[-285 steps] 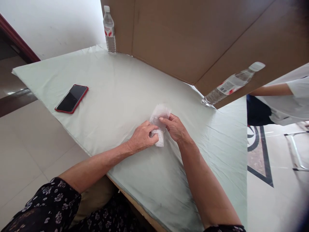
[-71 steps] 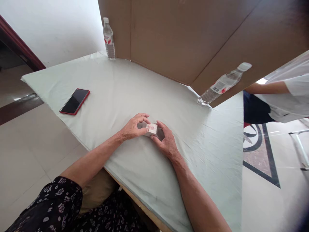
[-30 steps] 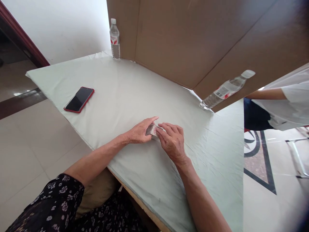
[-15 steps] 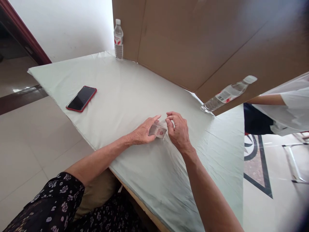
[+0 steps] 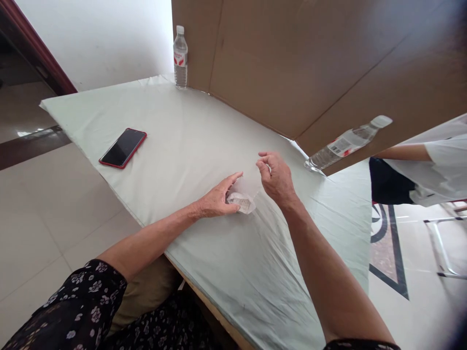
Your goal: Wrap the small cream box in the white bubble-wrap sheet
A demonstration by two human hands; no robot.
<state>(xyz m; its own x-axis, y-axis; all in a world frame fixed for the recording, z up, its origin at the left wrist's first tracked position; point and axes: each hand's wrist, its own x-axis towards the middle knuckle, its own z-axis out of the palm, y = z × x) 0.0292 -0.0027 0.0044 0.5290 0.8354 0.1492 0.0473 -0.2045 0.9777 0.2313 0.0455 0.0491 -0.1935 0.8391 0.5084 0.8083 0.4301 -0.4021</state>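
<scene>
My left hand [image 5: 219,197] is curved around a small roll of clear tape [image 5: 245,203], thumb in front and index finger stretched out above it. Print shows on the roll's brownish inside, and its rim looks whitish and see-through. Above and to the right of the roll, my right hand [image 5: 278,179] is in a pinch. A faint clear strip [image 5: 252,185] seems to run from the roll to these fingers; its end at the fingertips is hard to see. Both hands are over the pale green tablecloth [image 5: 204,131].
A phone [image 5: 123,148] in a red case lies at the left. One water bottle [image 5: 180,58] stands at the back; another water bottle [image 5: 345,143] is at the right, by the tall cardboard panel [image 5: 292,63]. A person in a white sleeve [image 5: 447,158] is beyond the panel.
My right hand has moved up and to the right, away from the roll. The roll has tipped in my left hand, and its printed inside now faces me.
</scene>
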